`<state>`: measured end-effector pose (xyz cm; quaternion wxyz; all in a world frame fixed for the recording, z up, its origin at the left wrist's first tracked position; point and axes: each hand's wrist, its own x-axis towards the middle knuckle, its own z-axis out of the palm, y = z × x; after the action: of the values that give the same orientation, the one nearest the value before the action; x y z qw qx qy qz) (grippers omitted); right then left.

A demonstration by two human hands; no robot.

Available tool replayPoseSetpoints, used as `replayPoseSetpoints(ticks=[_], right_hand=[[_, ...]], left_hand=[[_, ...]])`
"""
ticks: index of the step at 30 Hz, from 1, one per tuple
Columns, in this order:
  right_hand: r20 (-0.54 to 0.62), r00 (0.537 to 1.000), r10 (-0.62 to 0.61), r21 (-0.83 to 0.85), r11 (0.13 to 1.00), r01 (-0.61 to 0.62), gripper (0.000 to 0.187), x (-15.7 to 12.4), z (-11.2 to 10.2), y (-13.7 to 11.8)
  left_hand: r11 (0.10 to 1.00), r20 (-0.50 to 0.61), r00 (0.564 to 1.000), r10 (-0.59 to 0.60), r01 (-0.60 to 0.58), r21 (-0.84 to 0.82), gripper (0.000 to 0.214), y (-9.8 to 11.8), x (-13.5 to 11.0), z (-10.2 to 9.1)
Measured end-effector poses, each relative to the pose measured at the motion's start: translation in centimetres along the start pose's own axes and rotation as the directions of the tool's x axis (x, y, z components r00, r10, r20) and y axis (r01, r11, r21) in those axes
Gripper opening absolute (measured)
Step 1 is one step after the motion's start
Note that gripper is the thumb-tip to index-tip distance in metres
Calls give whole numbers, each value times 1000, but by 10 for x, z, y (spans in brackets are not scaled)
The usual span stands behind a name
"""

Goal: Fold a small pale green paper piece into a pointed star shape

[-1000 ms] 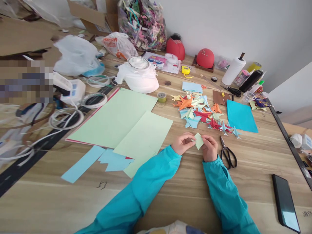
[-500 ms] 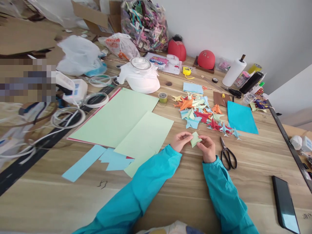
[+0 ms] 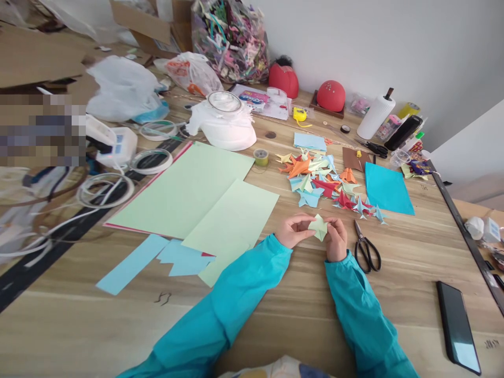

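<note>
Both my hands meet just above the wooden table [image 3: 299,310], pinching a small folded piece of pale green paper [image 3: 318,226] between them. My left hand [image 3: 292,231] grips its left side with thumb and fingers closed. My right hand [image 3: 337,239] holds the right side, fingers curled. A heap of folded paper figures [image 3: 323,181] in orange, red, blue and green lies just beyond my hands. Black scissors [image 3: 366,249] lie right of my right hand.
Large pale green sheets [image 3: 197,197] and blue paper offcuts [image 3: 157,257] lie to the left. A teal sheet [image 3: 388,189] is at the right, a black phone [image 3: 457,325] near the right front edge. Tape rolls, plastic bags, a white jar and clutter crowd the far side.
The green paper has been turned and folded between my fingers; it now looks more crumpled and pointed. My hands stayed in the same spot.
</note>
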<state>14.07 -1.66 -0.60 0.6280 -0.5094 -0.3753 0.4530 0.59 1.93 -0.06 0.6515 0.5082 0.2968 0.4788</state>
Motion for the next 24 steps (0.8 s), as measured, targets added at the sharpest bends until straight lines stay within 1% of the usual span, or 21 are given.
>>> replayPoseSetpoints(ticks=[2,4,7,10,12,13,15,18,24], right_hand=[[4,1000,-25,3,1000,25,11,-1,1,-2],[38,998,-44,-8,999,45,9,-3,3,-5],[70,995,-73,-7,997,74,12,-5,5,-9],[98,991,-86,-14,996,88,21,-6,6,-9],[131,986,-101,-57,992,110,26,-6,6,-8],[149,982,-112,-88,988,126,26,-7,6,-8],[170,976,-134,-143,977,159,21,-7,6,-7],[154,975,-162,-189,963,190,12,-7,5,-5],[144,963,-228,-227,940,256,11,-6,3,-2]], left_hand=[[999,-5,999,-37,37,-14,45,-1,-1,2],[999,-44,998,-50,50,1,49,-2,-2,4],[997,-105,994,-22,29,68,39,-3,-3,6],[992,-115,993,19,-4,126,31,-4,-3,6],[988,-109,993,39,-22,152,30,-2,-3,6],[985,-109,993,54,-35,171,29,-2,-3,6],[973,-107,990,94,-69,219,25,0,-3,5],[955,-92,986,137,-107,277,18,1,-4,5],[913,-75,975,210,-169,371,19,1,-5,4]])
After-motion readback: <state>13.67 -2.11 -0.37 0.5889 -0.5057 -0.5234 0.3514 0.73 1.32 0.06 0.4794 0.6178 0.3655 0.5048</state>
